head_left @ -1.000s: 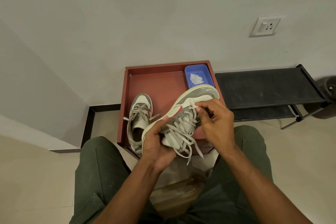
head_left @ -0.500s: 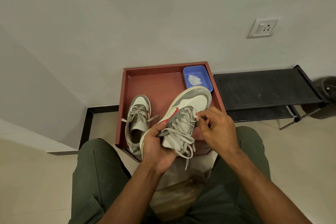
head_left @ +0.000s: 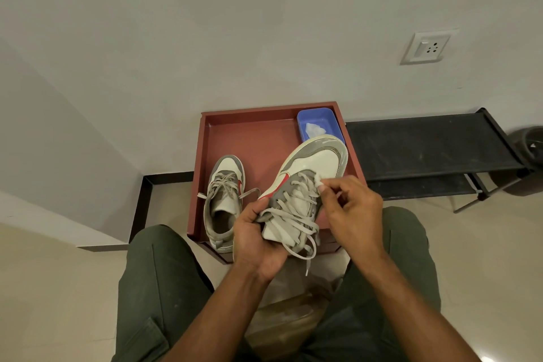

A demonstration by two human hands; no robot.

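Note:
My left hand [head_left: 255, 241] grips a grey and white sneaker [head_left: 308, 173] with a red side stripe by its heel end, holding it tilted above the red tray [head_left: 252, 138], toe pointing away. Its loose laces hang over my fingers. My right hand [head_left: 349, 209] pinches a small white wad [head_left: 318, 183] between thumb and fingertips and presses it against the shoe beside the top laces. Whether the wad is tissue or cloth I cannot tell. The matching sneaker [head_left: 223, 200] lies in the tray at the left, opening up.
A blue plastic dish [head_left: 321, 122] with crumpled white material sits in the tray's far right corner. A low black rack [head_left: 426, 147] stands to the right against the wall, with a dark round bin [head_left: 529, 161] beyond it. My knees flank a brown object on the floor.
The held sneaker's toe has swung slightly left and back. My right hand has shifted its pinch along the lace area toward the toe side.

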